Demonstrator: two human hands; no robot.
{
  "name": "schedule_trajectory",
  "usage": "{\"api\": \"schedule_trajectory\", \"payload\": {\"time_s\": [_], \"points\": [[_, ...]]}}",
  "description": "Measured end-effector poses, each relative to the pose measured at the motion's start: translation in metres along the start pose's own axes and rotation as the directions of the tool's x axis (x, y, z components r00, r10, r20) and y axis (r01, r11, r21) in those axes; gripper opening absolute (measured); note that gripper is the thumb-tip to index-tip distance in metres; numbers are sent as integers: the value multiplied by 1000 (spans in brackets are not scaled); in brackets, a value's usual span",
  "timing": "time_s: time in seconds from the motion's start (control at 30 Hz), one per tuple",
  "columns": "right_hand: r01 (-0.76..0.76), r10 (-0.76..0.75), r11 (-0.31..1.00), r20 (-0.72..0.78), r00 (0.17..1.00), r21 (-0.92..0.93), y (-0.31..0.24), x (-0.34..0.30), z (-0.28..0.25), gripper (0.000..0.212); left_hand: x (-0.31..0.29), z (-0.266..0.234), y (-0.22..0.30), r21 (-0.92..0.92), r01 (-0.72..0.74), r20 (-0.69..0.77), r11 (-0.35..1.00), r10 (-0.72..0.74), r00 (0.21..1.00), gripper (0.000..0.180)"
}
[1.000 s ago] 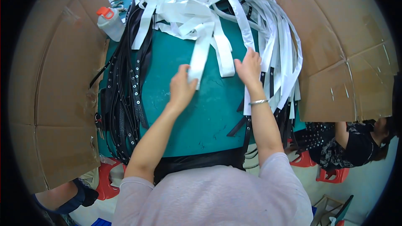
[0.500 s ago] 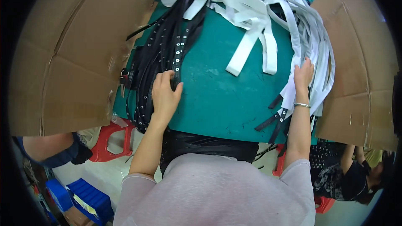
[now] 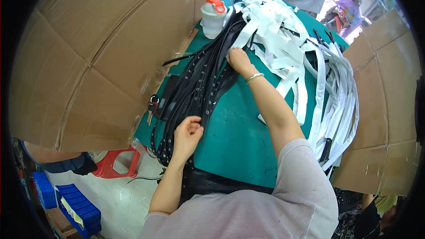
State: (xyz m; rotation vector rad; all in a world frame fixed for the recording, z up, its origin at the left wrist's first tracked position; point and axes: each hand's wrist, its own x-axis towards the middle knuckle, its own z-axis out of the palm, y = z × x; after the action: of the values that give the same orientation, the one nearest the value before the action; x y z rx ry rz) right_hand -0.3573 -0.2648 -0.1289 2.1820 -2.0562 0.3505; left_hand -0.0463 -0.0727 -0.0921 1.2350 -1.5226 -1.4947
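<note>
A thick bundle of black belts (image 3: 201, 84) with metal eyelets lies along the left part of the green tabletop. My left hand (image 3: 187, 139) is over the near part of this bundle, its fingers loosely curled and the thumb apart, with nothing seen in it. At the far part of the bundle is my right hand (image 3: 240, 62), a bracelet on its wrist. Its fingers are pinched together beside the end of a white strip (image 3: 245, 33); whether they grip that strip or a belt is hidden. More white strips (image 3: 276, 31) lie in a loose heap beyond.
Tall cardboard panels (image 3: 119, 57) flank the table (image 3: 239, 150) on both sides. A white container with a red lid (image 3: 213, 20) stands at the far left; keys (image 3: 152, 106) lie near the left edge. White-covered belts (image 3: 338, 110) hang in a bundle at right. A red stool (image 3: 117, 163) stands below.
My right hand has left the white-covered bundle at right and reached across to the far end of the black belts. My left hand's fingers have curled more. The view has shifted, showing more beyond the table.
</note>
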Motion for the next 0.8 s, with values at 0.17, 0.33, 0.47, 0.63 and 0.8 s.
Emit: {"api": "schedule_trajectory", "payload": {"time_s": [0.17,0.33,0.47,0.63,0.8], "points": [[101,-101,995,-95,990,-11,-4,-12,-6,16,-22,-3,30,178,-86,57,980,77,995,30],[-78,196,868,-195,961,490,-44,-84,-94,14,-8,-4,55,281,-328,-2,902,343,939,48],[-19,-73,522,67,995,853,-116,-179,-168,14,-3,4,76,178,-623,141,762,607,782,64],[-98,36,123,94,995,988,-154,-237,-197,13,-55,-26,54,80,-571,124,817,560,819,11],[-368,243,741,287,927,562,-136,-222,-140,33,-225,-248,34,-5,-303,-701,953,213,681,46]]}}
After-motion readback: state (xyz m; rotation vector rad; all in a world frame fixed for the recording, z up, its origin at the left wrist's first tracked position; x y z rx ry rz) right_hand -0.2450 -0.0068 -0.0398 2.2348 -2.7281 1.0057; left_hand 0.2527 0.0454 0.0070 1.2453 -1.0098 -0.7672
